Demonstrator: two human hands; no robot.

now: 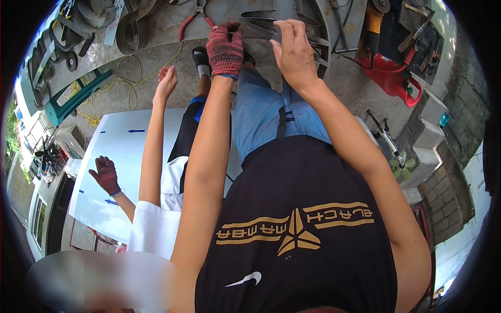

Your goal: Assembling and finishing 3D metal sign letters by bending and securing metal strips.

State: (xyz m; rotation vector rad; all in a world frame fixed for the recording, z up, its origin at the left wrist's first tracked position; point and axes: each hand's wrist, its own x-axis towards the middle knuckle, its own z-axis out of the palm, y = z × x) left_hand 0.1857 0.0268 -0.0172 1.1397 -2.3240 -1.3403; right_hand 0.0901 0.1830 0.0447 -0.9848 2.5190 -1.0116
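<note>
My left hand (225, 51), in a red-and-black knit glove, is at the near edge of the metal worktable (156, 44). Its fingers are curled together, and what they hold, if anything, is hidden. Just left of it lie pliers with red handles (187, 27), the jaws pointing away from me. Bare, my right hand (296, 55) hovers by thin bent metal strips (308, 18) with pointed ends. The thumb stands apart from the bent fingers, and I see nothing gripped between them. Part of the strips is behind this hand.
A co-worker in a white shirt (151, 229) sits close on my left, one hand bare (168, 81), the other gloved (106, 175). Curled metal bands (131, 34) crowd the table's left. A yellow cord (130, 78) trails over the floor; a red container (391, 81) stands right.
</note>
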